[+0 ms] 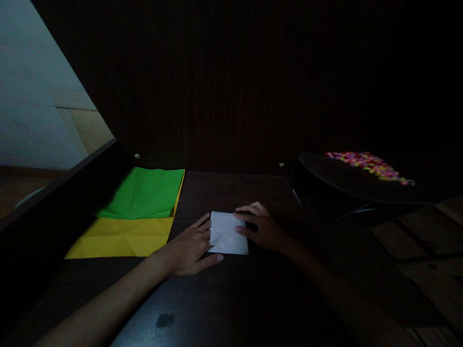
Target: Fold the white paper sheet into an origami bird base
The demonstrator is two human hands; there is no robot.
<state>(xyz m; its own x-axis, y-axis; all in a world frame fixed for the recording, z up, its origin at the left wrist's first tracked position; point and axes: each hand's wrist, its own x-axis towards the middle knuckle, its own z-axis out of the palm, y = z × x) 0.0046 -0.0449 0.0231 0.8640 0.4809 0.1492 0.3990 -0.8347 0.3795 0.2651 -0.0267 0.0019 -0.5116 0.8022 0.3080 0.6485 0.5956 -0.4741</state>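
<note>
A small folded square of white paper [227, 237] lies flat on the dark wooden surface between my hands, with creases across it. My left hand [195, 246] rests palm down at its left edge, fingers stretched out and thumb apart near the lower edge. From the right, my right hand [260, 226] reaches over the paper's upper right part, its fingertips and thumb touching the top and slightly spread. Neither hand grips the paper.
To the left, a creased green sheet [144, 193] lies over a yellow sheet [123, 238]. A dark wooden panel [217, 86] rises behind. On a rounded shelf [314, 166] at the right sit colourful small flower-like pieces [372, 166]. A low side board [65, 193] borders the left.
</note>
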